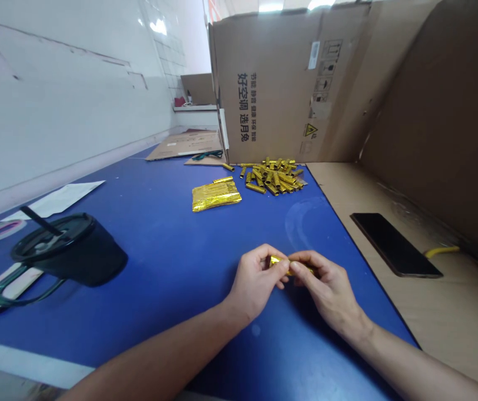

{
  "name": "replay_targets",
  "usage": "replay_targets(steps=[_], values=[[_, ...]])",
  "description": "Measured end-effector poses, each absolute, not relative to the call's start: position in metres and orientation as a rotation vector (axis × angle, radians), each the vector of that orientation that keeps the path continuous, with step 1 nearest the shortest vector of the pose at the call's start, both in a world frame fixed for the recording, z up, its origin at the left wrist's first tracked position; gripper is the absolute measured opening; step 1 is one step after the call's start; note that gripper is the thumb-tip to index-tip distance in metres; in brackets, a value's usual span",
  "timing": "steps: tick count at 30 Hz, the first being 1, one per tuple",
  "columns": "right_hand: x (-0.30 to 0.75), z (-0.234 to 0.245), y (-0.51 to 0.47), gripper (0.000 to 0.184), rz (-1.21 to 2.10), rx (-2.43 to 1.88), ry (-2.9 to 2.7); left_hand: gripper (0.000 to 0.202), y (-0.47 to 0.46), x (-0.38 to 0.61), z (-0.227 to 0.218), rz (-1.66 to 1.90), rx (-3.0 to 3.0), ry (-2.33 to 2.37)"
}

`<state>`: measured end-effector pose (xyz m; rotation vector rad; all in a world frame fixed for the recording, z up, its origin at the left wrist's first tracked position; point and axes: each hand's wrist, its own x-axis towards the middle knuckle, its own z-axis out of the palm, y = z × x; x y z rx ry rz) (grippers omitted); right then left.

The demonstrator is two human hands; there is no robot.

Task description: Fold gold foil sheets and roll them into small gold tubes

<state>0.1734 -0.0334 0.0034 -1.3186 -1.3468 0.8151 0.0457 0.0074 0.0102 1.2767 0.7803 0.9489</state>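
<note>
Pinching gold foil (279, 262) between left hand (255, 284), right hand (325, 287) fingers (301, 258); blue table (167, 289), cardboard (289, 83).

Bright ceiling light is pouring in from above, glare is bleaching the white wall (59, 111), the gold foil pieces (273, 177) are glinting sharply, soft shadow is gathering beneath the left hand (255, 284) and right hand (326, 292), and the wide lens is bowing the blue tabletop (172, 312) toward its edges.
</note>
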Motion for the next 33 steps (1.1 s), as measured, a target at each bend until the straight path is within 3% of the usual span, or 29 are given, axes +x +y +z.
replay_targets(steps=[12,29,33], values=[[0.1754,0.0063,-0.0336,0.028,0.649,-1.381,-1.351,0.02,0.007,0.0466,0.0132,0.934,1.212,0.819],[0.1772,0.0045,-0.0351,0.011,0.461,-1.276,-1.486,0.017,0.0117,0.0457,0.012,0.981,1.187,0.85],[0.1761,0.0055,-0.0362,0.008,0.427,-1.266,-1.487,0.025,0.0114,0.0455,0.016,1.019,1.129,0.821]])
